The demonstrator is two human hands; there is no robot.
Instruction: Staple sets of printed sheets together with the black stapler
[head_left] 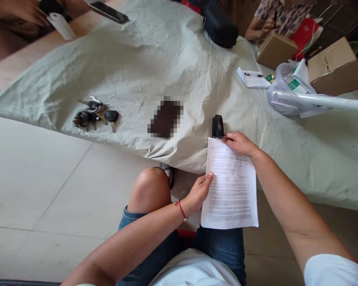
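Observation:
A printed paper sheet [231, 186] lies over my lap and the table's near edge. My left hand [198, 194] grips its left edge, thumb on top. My right hand [240, 143] pinches the sheet's top corner, right beside a black stapler [217, 126] standing on the pale cloth-covered table [155, 59]. The stapler touches the paper's upper edge.
A bunch of keys [95, 114] and a dark blurred item [165, 118] lie on the cloth. A clear plastic bag with a bottle [292, 93], cardboard boxes [335, 65], a notepad [253, 77], a black pouch [220, 27] and a phone [109, 12] sit farther off. Other people's hands [26, 11] are at the far edge.

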